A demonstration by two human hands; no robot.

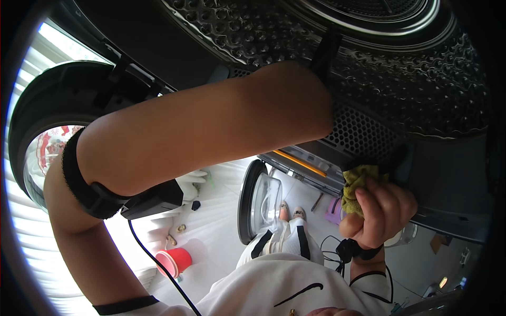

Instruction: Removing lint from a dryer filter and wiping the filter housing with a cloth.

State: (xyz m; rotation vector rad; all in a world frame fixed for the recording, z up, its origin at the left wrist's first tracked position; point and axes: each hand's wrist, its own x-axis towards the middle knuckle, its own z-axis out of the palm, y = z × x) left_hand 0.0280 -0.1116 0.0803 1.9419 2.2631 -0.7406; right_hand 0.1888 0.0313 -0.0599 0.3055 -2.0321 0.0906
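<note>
My right hand [385, 209] grips a crumpled yellow-green cloth [357, 187]. It presses the cloth against the lower rim of the dark machine opening, beside a honeycomb vent grille [357, 130]. From the left, my left arm crosses close to the camera; a black strap [89, 193] with a boxy device circles it. The bent-away left hand [296, 100] is in front of the grille and opening, its fingers hidden. Above both hands is the dimpled metal drum [407, 79] of a front-loading laundry machine. A dark projecting piece [326, 51] shows just beyond my left hand.
A round machine door [51, 91] stands open at the left. Lower down, a second glass door [265, 201] hangs open near my legs. On the floor are a red bucket [180, 260], a purple item [335, 211] and black cables [332, 252]. White curtains [27, 237] hang at left.
</note>
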